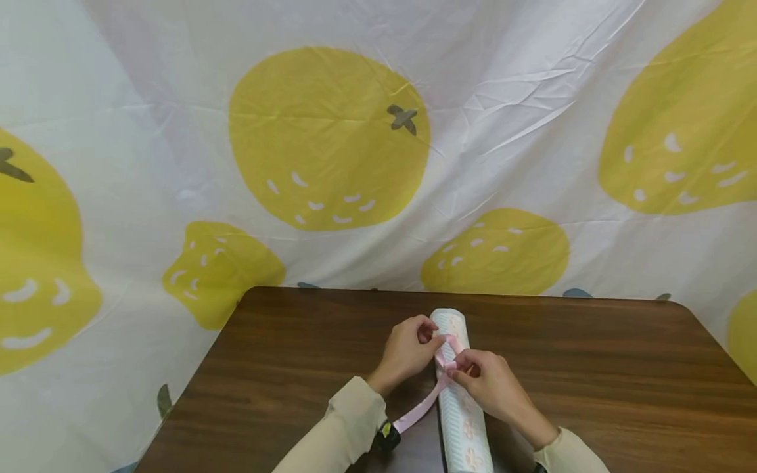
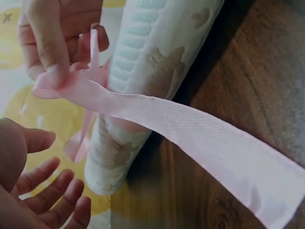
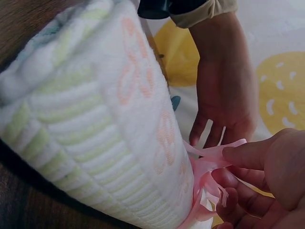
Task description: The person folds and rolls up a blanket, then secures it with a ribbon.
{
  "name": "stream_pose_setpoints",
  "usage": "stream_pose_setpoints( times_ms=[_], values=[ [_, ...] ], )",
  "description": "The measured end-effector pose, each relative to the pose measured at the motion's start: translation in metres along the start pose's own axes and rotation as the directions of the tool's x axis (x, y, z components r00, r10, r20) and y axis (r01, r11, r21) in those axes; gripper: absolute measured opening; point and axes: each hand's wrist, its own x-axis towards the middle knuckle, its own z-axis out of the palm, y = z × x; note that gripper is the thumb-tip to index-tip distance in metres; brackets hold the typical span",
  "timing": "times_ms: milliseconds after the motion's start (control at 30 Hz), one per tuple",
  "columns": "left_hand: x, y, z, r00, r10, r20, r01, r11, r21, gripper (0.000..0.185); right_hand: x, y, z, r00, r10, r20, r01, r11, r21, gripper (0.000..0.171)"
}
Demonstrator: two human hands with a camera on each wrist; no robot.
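Pink ribbon (image 1: 440, 368) is wrapped round the rolled towel (image 1: 458, 394), which lies on the wooden table (image 1: 591, 368) directly under both my hands, its long axis pointing away from me. My right hand (image 1: 487, 381) pinches the ribbon at the crossing on top of the roll, thumb and forefinger closed on it; judged purpose: keeping the wrap tight so the roll does not spring loose. My left hand (image 1: 408, 348) sits just to the left of the roll beside that crossing. In the left wrist view its fingers (image 2: 52, 191) are spread and relaxed, holding nothing, close to a small ribbon loop (image 2: 78, 143). One free tail of ribbon (image 2: 200, 143) trails back toward my left sleeve (image 1: 349, 427), flat on the table. Behind the table hangs a fruit-print cloth (image 1: 331, 138).
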Motion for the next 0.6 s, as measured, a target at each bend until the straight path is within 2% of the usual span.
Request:
stream_pose_setpoints(
  times_ms=[167,300,433,600],
  values=[
    [0.000,-0.002,0.005,0.999,-0.045,0.029,0.043,0.998,0.042,0.025,0.000,0.001,0.000,1.000,-0.010,0.011,0.010,1.000,0.013,0.009],
    [0.000,-0.004,0.003,1.000,-0.017,0.006,0.016,1.000,0.017,0.014,0.001,0.001,0.000,1.000,-0.008,0.005,0.008,1.000,0.010,0.010],
    [-0.002,-0.008,-0.005,1.000,0.013,-0.021,-0.014,1.000,-0.010,0.013,0.002,0.001,-0.002,1.000,0.002,-0.003,-0.002,1.000,0.016,0.009],
    [-0.008,-0.010,-0.021,1.000,0.015,-0.010,-0.015,0.999,-0.046,0.020,0.003,0.002,-0.006,1.000,0.017,-0.002,-0.017,0.999,0.028,0.007]
  ],
)
